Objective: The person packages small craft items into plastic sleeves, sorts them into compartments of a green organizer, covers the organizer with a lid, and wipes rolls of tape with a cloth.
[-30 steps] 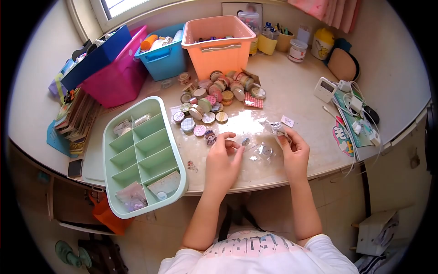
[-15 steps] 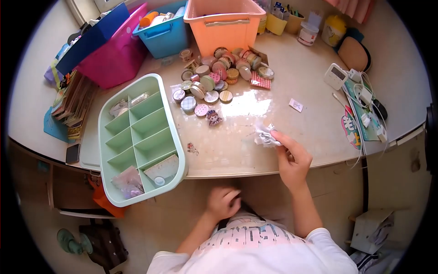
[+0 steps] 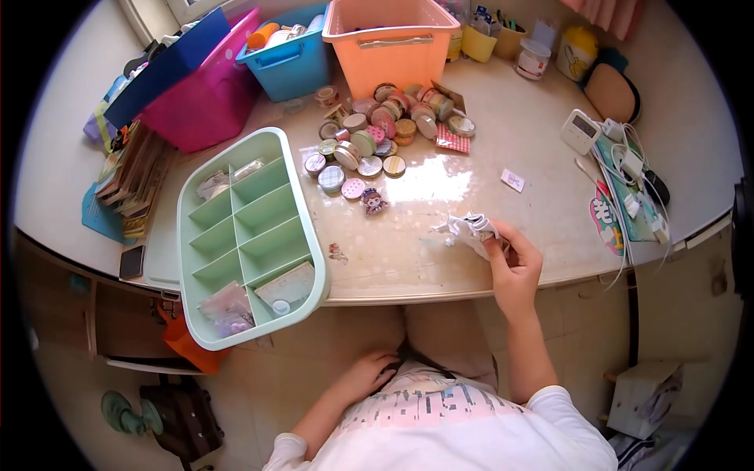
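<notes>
My right hand is closed on a crumpled white tissue, held just above the front of the desk. The crumpled piece is thin and bunched, and its far edge sticks out past my fingertips. My left hand lies on my lap at the waist, fingers loosely stretched and holding nothing visible. Between the tissue and the tape pile lies a small cartoon-girl figure. A small white printed card is farther back to the right. Many washi tape rolls are heaped at the middle of the desk.
A pale green divided tray overhangs the desk's front edge, with small bags in some compartments. Pink, blue and orange bins stand behind. A white digital clock and tangled cables are at the right.
My right hand has shifted slightly right, and the tissue is bunched differently. My left hand has lowered onto my lap. The whole view has shifted slightly.
</notes>
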Demonstrator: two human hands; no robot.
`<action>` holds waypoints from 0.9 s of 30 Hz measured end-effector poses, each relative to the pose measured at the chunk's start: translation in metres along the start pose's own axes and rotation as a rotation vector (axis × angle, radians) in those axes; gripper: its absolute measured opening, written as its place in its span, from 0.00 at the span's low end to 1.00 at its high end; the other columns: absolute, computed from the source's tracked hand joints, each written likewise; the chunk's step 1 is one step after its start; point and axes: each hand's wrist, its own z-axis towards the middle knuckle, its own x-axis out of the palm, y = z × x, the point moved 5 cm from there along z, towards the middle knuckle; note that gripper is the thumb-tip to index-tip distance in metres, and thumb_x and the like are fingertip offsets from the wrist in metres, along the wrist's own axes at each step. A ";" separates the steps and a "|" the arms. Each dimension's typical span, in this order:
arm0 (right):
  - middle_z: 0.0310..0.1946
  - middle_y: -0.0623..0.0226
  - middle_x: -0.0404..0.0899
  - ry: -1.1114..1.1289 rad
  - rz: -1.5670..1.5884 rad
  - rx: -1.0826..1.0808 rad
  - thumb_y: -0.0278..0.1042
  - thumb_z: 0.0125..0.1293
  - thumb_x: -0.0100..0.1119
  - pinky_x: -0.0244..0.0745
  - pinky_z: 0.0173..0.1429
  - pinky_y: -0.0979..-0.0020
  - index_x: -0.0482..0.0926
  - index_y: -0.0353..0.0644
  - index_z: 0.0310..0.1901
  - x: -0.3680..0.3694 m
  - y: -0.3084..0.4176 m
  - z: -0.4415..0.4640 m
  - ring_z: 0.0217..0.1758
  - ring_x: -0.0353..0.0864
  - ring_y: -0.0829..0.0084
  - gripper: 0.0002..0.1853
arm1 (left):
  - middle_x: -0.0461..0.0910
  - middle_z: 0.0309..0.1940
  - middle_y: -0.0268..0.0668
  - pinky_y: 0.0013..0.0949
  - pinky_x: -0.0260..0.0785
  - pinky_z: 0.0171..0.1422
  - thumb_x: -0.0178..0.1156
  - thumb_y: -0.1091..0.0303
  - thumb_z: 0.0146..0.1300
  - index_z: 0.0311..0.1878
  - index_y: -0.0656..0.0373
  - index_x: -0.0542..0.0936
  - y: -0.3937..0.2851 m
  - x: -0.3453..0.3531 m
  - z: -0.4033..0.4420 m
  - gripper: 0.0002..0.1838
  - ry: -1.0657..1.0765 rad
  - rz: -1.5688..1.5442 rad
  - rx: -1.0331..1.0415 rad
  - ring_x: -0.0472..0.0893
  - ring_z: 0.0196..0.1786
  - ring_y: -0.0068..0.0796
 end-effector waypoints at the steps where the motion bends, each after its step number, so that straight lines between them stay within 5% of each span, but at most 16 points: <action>1: 0.34 0.81 0.82 0.002 0.003 -0.004 0.19 0.74 0.67 0.56 0.31 0.82 0.89 0.38 0.55 0.001 0.002 0.000 0.29 0.64 0.91 0.12 | 0.82 0.57 0.51 0.47 0.77 0.66 0.65 0.61 0.74 0.60 0.61 0.84 -0.002 -0.001 -0.003 0.18 -0.005 0.002 0.000 0.83 0.59 0.55; 4: 0.34 0.82 0.81 -0.021 0.045 0.004 0.20 0.74 0.67 0.57 0.32 0.82 0.89 0.38 0.55 -0.001 0.003 -0.001 0.30 0.64 0.91 0.11 | 0.84 0.57 0.48 0.46 0.78 0.64 0.67 0.65 0.73 0.59 0.59 0.85 0.005 -0.001 -0.015 0.16 -0.050 0.119 -0.067 0.84 0.59 0.51; 7: 0.34 0.83 0.80 0.013 0.058 0.029 0.20 0.74 0.67 0.57 0.32 0.83 0.89 0.38 0.55 -0.002 0.002 0.000 0.30 0.64 0.90 0.11 | 0.86 0.49 0.45 0.42 0.82 0.52 0.69 0.70 0.71 0.55 0.59 0.88 0.001 -0.012 -0.016 0.12 -0.264 0.232 -0.036 0.87 0.48 0.45; 11: 0.34 0.83 0.78 0.006 0.074 0.040 0.21 0.75 0.66 0.58 0.33 0.83 0.89 0.37 0.55 0.001 0.004 -0.001 0.32 0.65 0.90 0.10 | 0.85 0.33 0.39 0.29 0.74 0.30 0.75 0.79 0.64 0.48 0.61 0.90 -0.120 -0.078 0.020 0.10 -0.670 0.140 0.385 0.81 0.27 0.29; 13: 0.34 0.83 0.78 -0.008 0.090 0.049 0.22 0.76 0.66 0.58 0.34 0.83 0.89 0.37 0.55 0.001 0.002 0.000 0.32 0.65 0.91 0.10 | 0.84 0.33 0.38 0.31 0.77 0.34 0.76 0.82 0.62 0.51 0.63 0.88 -0.166 -0.112 0.041 0.15 -0.813 0.146 0.568 0.81 0.29 0.31; 15: 0.34 0.84 0.77 -0.038 0.177 0.057 0.23 0.76 0.67 0.58 0.34 0.83 0.88 0.37 0.55 0.000 0.000 0.001 0.32 0.65 0.90 0.10 | 0.81 0.31 0.38 0.32 0.76 0.35 0.73 0.78 0.67 0.57 0.60 0.85 -0.186 -0.131 0.071 0.15 -0.900 0.187 0.356 0.81 0.31 0.32; 19: 0.33 0.84 0.77 -0.061 0.139 0.062 0.23 0.76 0.67 0.57 0.34 0.83 0.88 0.37 0.55 -0.004 0.000 -0.001 0.31 0.64 0.91 0.10 | 0.82 0.51 0.44 0.33 0.76 0.51 0.65 0.79 0.73 0.67 0.62 0.79 -0.184 -0.155 0.143 0.21 -0.779 0.075 0.379 0.83 0.49 0.35; 22: 0.31 0.85 0.75 -0.024 0.087 0.063 0.22 0.76 0.66 0.55 0.32 0.82 0.88 0.37 0.55 -0.001 0.003 -0.001 0.30 0.62 0.91 0.10 | 0.75 0.70 0.54 0.47 0.69 0.76 0.65 0.78 0.71 0.77 0.62 0.69 -0.167 -0.159 0.152 0.32 -0.688 0.219 0.343 0.75 0.75 0.51; 26: 0.33 0.83 0.80 -0.039 0.050 0.058 0.21 0.75 0.65 0.58 0.32 0.83 0.89 0.38 0.56 0.006 0.008 0.003 0.30 0.64 0.91 0.11 | 0.74 0.72 0.54 0.46 0.66 0.80 0.78 0.70 0.61 0.81 0.65 0.63 -0.147 -0.164 0.128 0.48 -0.606 0.131 0.271 0.75 0.75 0.51; 27: 0.37 0.77 0.84 -0.002 -0.065 0.040 0.20 0.75 0.65 0.66 0.36 0.81 0.89 0.38 0.56 0.015 0.020 0.009 0.32 0.72 0.87 0.12 | 0.74 0.72 0.54 0.46 0.66 0.80 0.78 0.70 0.61 0.81 0.65 0.63 -0.147 -0.164 0.128 0.48 -0.604 0.131 0.269 0.75 0.75 0.51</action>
